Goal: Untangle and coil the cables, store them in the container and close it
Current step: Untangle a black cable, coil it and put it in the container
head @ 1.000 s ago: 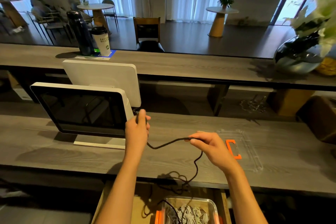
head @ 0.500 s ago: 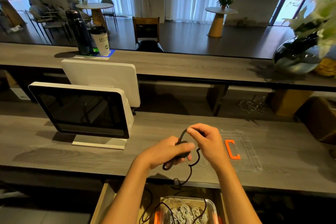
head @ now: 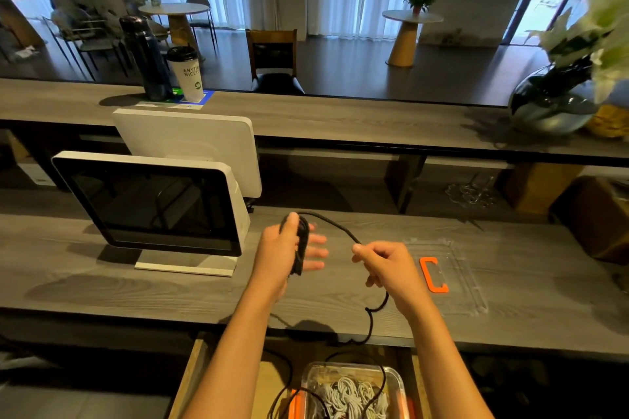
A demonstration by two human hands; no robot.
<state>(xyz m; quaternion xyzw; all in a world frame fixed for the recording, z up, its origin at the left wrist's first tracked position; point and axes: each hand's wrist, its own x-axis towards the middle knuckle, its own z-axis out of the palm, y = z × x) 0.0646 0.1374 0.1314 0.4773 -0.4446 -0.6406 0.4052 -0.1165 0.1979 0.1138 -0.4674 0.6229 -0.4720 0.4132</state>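
The counter is grey wood-grain, matt with a faint sheen. On it, just right of the right hand, lies a clear glossy plastic lid with an orange plastic clip. The black cable looks matt and braided. Left of the lid, the monitor has a glossy black screen in smooth white plastic. Below the counter, the container is clear plastic

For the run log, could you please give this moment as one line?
left hand: holds coil | right hand: pinches black cable | container: open | lid: on counter
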